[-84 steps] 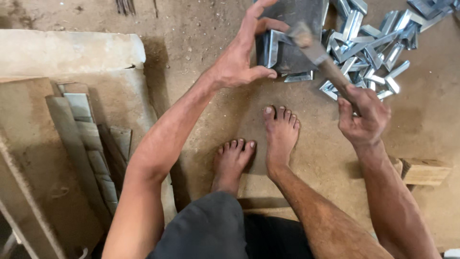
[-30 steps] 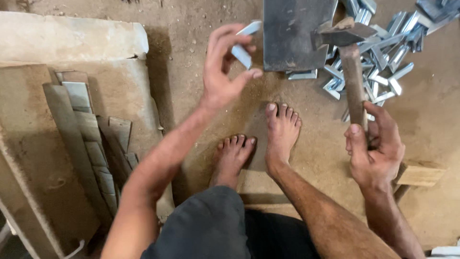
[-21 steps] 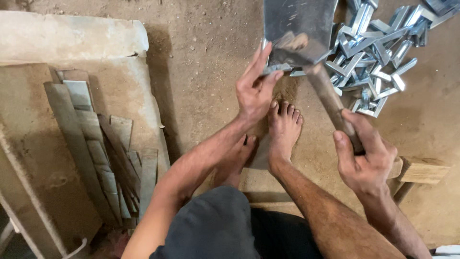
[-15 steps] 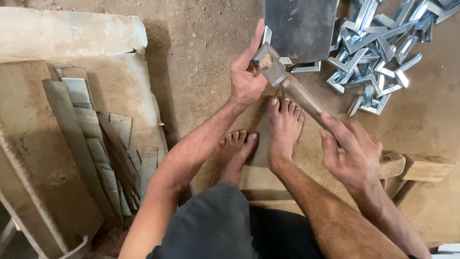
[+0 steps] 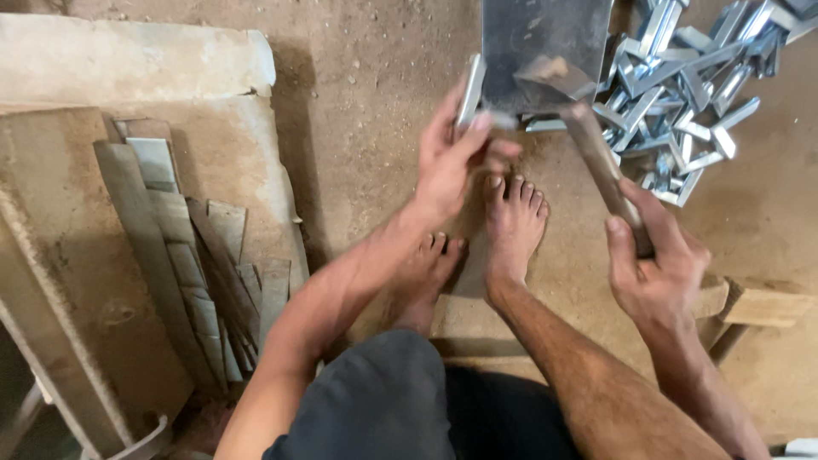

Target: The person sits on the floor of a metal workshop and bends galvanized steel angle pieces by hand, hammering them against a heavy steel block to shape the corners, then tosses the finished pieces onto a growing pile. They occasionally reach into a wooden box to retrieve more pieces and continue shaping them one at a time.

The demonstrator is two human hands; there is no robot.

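While I look down over the knees, I see my left hand (image 5: 452, 162) pinching a small bent strip of bright metal (image 5: 469, 92), fingers and thumb closed on it, and standing it against the left edge of a dark steel block (image 5: 545, 43) on the far side of the dirt floor (image 5: 358, 128). My right hand (image 5: 660, 273) is wrapped shut around the wooden handle of a hammer (image 5: 596, 153); the handle slants from near right up to far left, and the hammer head lies over the near edge of the block, just right of the strip. Whether the head touches the block I cannot tell.

Right of the block lies a loose heap of bent metal pieces (image 5: 682, 111) of the same bright sort, spreading to the far right corner. Two bare feet (image 5: 511, 230) rest on the floor just near of the left hand, toes pointing toward the block. A pale wooden piece (image 5: 767, 307) sits near the right hand, partly behind it. On the left, flat grey metal strips (image 5: 196, 264) lie fanned on a dusty slab (image 5: 128, 60).
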